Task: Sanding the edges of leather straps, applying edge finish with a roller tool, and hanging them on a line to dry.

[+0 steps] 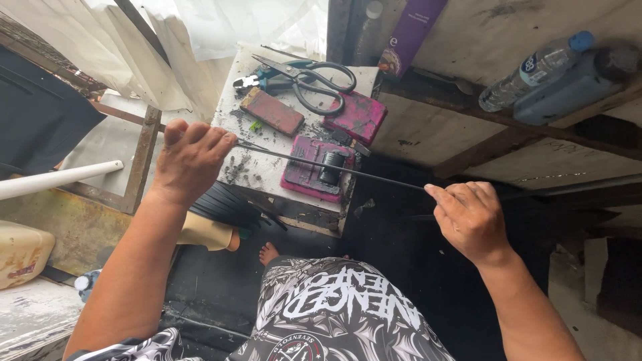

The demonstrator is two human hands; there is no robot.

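A thin dark metal rod [334,167] stretches between my two hands, running from upper left to lower right. My left hand [190,160] is closed around its left end, above the edge of a small white worktable [264,170]. The rod's right end is pinched between the thumb and fingers of my right hand [468,217], over a dark gap beside the table. The rod passes just above a pink block with a black roller [317,170] that lies on the table.
Large scissors [314,80], pliers [257,80], a reddish-brown block [272,111] and a second pink block [356,117] lie on the worktable. A plastic bottle [535,70] and a dark container [575,83] rest on wooden boards at right. A white pipe [60,178] juts in at left.
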